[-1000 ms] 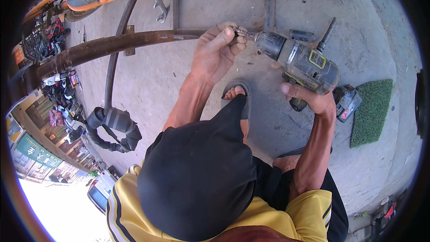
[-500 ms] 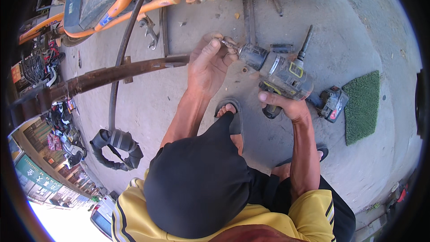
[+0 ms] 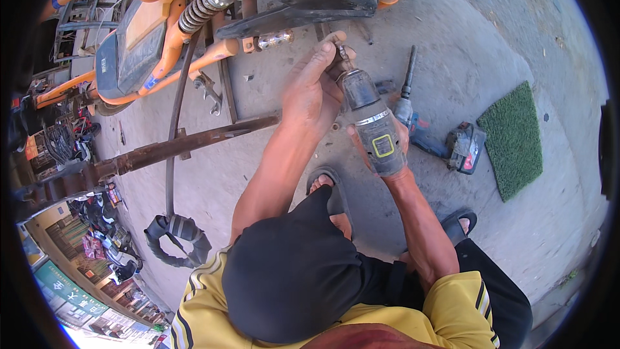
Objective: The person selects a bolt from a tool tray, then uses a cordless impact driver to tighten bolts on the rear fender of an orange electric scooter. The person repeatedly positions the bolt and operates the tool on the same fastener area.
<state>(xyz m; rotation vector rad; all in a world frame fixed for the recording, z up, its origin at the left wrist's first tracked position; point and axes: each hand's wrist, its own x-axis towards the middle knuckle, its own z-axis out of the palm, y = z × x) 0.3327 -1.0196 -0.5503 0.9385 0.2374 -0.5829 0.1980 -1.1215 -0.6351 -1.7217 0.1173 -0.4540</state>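
The right hand (image 3: 402,137) was clasped round the drill (image 3: 376,124), its long axis pointing away from the body and slightly left. Nearer the bit (image 3: 345,58), at the chuck's far end, the left hand (image 3: 309,94) pinched it between thumb and fingers.

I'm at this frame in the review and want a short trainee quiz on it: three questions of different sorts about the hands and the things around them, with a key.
1. Choose one. What does the person's right hand hold?
a) a hammer
b) a cordless drill
c) a paintbrush

2. True or false: the green turf mat lies to the left of the drill in the picture.

3. Fill in the blank: the person's left hand has its fingers at the drill's ____.

Key: 1. b; 2. false, it lies to the right; 3. bit.
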